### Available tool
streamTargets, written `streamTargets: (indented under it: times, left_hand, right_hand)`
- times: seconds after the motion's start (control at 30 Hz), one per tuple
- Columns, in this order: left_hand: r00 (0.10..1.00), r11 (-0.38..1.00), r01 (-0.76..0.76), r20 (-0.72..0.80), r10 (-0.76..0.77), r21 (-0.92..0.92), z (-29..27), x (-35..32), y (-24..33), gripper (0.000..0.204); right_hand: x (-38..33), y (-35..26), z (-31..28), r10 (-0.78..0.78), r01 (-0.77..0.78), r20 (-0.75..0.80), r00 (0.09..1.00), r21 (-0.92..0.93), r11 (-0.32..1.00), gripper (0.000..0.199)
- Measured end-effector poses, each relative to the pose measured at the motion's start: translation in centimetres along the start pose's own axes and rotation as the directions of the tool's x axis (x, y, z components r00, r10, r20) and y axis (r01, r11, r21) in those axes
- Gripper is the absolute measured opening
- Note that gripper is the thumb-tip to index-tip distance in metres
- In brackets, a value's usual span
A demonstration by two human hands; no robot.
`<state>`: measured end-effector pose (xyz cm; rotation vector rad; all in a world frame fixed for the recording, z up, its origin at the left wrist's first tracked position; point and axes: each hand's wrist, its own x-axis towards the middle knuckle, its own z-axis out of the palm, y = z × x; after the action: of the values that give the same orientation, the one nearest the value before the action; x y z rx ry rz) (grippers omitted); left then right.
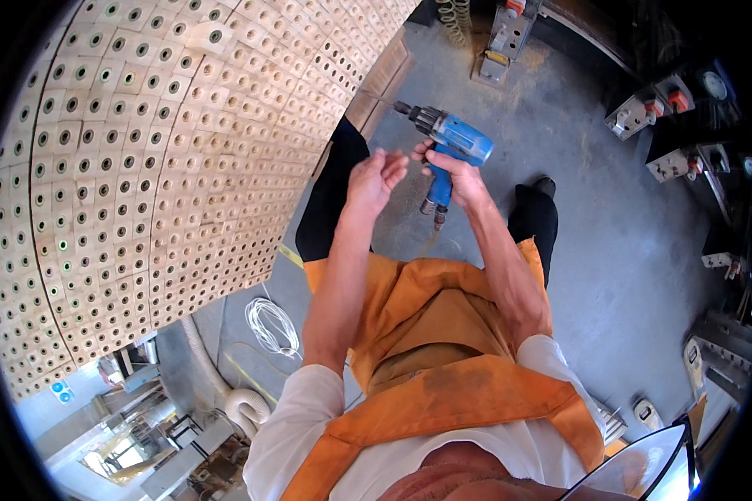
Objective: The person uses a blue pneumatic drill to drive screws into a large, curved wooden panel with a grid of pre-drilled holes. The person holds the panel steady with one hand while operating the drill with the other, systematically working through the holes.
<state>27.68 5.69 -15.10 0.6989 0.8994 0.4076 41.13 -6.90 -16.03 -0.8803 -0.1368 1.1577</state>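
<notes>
My right hand [459, 177] grips the handle of a blue air drill [464, 140]. The tool's dark chuck points to the upper left, and a thin bit sticks out toward the wooden blocks. A metal fitting sits at the bottom of the handle. My left hand [374, 184] is just left of the drill, fingers loosely curled and apart, with nothing visible in them. Left of both hands rises a large stack of pale wooden blocks [217, 154] in rows. Each block has a round hole, and many holes show dark metal-rimmed inserts.
Grey concrete floor [602, 275] lies below. A white cable coil [271, 327] rests near the stack's lower edge, beside a pale flexible hose [205, 355]. Metal clamp fixtures [635, 115] line the right side. A coiled air hose [454, 21] hangs at the top.
</notes>
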Motion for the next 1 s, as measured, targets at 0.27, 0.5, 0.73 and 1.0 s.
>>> streamTargets:
  times: [0.27, 0.5, 0.73, 1.0]
  left_hand:
    - [0.989, 0.949, -0.093, -0.08, 0.123, 0.302, -0.6, 4.2, 5.3, 0.037]
    - [0.995, 0.977, -0.082, -0.045, 0.092, 0.197, -0.3, 3.9, 5.1, 0.03]
    - [0.984, 0.892, -0.08, -0.11, 0.143, 0.444, 0.2, 3.5, 4.9, 0.035]
    - [0.998, 0.965, -0.01, 0.068, -0.008, 0.264, 0.0, 3.4, 4.9, 0.035]
  right_hand:
    - [-4.0, 0.6, -2.8, 0.063, -0.062, 0.043, 0.997, -0.017, 0.998, 0.029]
    - [-4.7, 1.2, -3.8, 0.095, -0.095, 0.013, 0.995, -0.022, 0.995, 0.029]
    - [-4.9, 1.5, -4.7, 0.149, -0.148, 0.07, 0.986, -0.026, 0.989, 0.029]
    - [-5.0, 1.4, -5.1, 0.122, -0.127, 0.111, 0.986, 0.036, 0.991, 0.027]
